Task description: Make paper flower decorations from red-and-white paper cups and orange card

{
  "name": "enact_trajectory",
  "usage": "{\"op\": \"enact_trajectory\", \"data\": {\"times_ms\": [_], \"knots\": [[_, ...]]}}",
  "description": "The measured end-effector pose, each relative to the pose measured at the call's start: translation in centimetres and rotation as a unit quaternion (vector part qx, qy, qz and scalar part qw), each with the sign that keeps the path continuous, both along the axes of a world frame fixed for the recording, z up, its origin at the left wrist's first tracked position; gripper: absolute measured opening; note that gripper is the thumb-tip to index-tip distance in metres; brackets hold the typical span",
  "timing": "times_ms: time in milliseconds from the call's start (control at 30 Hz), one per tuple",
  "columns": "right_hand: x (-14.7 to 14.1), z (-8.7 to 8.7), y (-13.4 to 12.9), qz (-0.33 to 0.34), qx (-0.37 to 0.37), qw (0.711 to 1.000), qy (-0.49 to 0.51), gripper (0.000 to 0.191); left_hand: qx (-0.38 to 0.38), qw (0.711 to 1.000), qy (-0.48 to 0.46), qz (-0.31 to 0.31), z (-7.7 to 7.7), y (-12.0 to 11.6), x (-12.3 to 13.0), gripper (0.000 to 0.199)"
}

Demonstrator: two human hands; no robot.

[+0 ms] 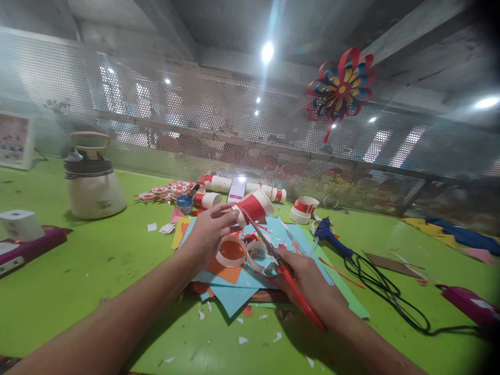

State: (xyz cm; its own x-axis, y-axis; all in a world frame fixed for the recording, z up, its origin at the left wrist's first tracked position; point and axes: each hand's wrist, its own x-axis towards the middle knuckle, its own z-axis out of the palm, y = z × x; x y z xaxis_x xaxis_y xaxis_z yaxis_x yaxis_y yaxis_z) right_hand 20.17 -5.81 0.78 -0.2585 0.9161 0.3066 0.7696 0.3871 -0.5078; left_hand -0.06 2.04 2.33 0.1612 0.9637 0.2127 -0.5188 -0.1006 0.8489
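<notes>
My left hand (pixel 209 227) is closed on a red and white paper cup (pixel 255 206), tilted with its wide end up to the right. In my right hand (pixel 308 276) is a pair of scissors (pixel 291 284) with red handles, the blades pointing up-left and reaching the cup's side. Below the cup, two cut white paper rings, a left ring (pixel 231 252) and a right ring (pixel 258 259), rest on orange and light-blue paper (pixel 234 299). Small red and white scraps lie around them.
A blue glue gun (pixel 334 237) with a coiled black cord lies right of the papers. Behind are a phone (pixel 237 188), stacked cups (pixel 304 208) and a blue jar (pixel 184 204). A large white jug (pixel 94 187) and a purple power strip (pixel 35 249) stand left.
</notes>
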Motion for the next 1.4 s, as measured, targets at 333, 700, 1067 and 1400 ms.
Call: {"op": "enact_trajectory", "data": {"times_ms": [333,700,1067,1400], "knots": [[-0.01,0.46,0.04,-0.003,-0.021,1.000,0.020,0.041,-0.001,0.999,0.037,0.008,0.27,-0.51,0.48,0.038],[0.08,0.39,-0.34,-0.030,0.001,0.999,-0.009,0.033,0.014,0.997,0.066,0.028,-0.12,0.11,0.09,0.038],[-0.73,1.07,-0.71,-0.066,-0.038,0.997,-0.025,0.030,-0.003,0.998,0.059,0.038,-0.20,0.12,0.08,0.045],[-0.28,0.82,-0.42,-0.041,-0.031,0.998,0.022,0.033,0.021,0.988,0.132,0.077,-0.05,-0.31,0.46,0.051]]}}
